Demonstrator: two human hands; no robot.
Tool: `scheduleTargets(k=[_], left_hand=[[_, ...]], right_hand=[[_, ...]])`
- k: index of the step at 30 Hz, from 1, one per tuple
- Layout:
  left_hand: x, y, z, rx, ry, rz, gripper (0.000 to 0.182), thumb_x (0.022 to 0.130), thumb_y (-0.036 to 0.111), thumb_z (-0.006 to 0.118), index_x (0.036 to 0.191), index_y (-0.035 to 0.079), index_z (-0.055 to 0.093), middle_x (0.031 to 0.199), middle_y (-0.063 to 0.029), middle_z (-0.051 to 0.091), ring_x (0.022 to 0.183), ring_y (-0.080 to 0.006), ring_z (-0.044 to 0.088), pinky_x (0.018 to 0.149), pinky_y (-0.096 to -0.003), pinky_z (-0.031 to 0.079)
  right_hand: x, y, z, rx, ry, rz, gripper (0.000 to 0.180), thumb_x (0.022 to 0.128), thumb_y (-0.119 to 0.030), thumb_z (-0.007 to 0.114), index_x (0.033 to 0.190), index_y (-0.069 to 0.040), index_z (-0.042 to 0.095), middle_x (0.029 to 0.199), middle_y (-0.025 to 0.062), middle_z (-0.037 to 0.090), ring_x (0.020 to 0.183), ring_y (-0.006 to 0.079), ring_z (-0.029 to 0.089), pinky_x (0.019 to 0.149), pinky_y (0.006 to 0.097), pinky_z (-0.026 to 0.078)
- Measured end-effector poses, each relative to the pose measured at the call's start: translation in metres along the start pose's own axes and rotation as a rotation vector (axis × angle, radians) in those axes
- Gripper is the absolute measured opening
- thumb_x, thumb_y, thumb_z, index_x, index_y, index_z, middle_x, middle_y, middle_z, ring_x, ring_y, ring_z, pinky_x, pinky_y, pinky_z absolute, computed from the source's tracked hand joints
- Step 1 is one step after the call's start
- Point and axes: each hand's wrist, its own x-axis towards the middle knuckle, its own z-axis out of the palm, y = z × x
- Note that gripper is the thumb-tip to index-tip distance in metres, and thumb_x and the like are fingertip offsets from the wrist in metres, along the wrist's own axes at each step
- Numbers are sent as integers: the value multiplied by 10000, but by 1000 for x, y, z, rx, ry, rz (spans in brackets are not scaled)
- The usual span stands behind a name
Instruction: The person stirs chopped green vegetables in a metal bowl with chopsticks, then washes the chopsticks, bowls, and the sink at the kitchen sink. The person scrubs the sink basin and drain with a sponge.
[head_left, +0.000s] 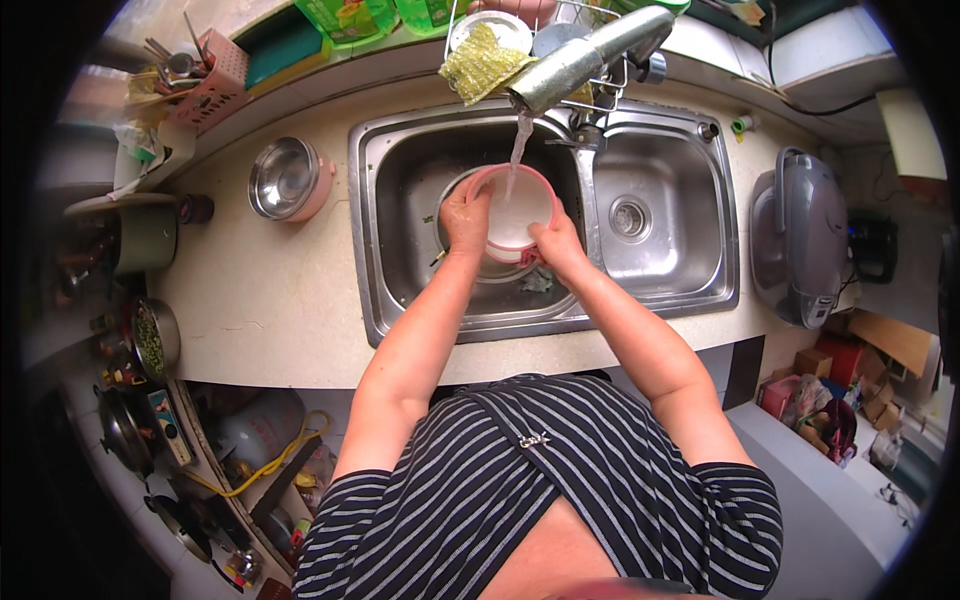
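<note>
Both my hands hold a round bowl with a pink rim (517, 214) under the running tap (559, 79). My left hand (466, 214) grips its left side, thumb over the rim. On the right side, my right hand (553, 238) has its thumb inside the rim and its fingers outside. Water (520, 142) streams from the spout into the bowl. Beneath it, a larger round vessel (448, 184) in the left sink basin (405, 225) is mostly hidden. Something red and patterned shows by my right fingers, too covered to name. A greyish rag-like scrap (537, 280) lies near the basin's front.
Right of the divider is a second steel basin (660, 225) with a drain strainer. Nested steel bowls (285, 180) stand on the counter at left. A grey lidded appliance (802, 232) sits at right. A wire rack with a yellow mesh cloth (486, 64) is behind the tap.
</note>
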Motion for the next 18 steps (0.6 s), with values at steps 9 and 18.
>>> scheduleTargets(k=[9,18], left_hand=[[-33,42,-8,684,-148,300,625,811,-45,529,1403,135,444,1338,-146,530,1233,-332,513,1020,-387,423],[-23,46,-16,877,-178,689,751,688,-94,604,1378,181,492,1257,-121,553,1152,-350,547,908,-414,505]], right_hand=[[26,15,16,282,-51,296,225,903,-79,574,1124,-52,605,769,42,643,503,99,552,401,229,402],[48,16,19,407,-116,182,189,950,-286,563,1052,-151,646,770,-27,632,505,63,518,422,204,351]])
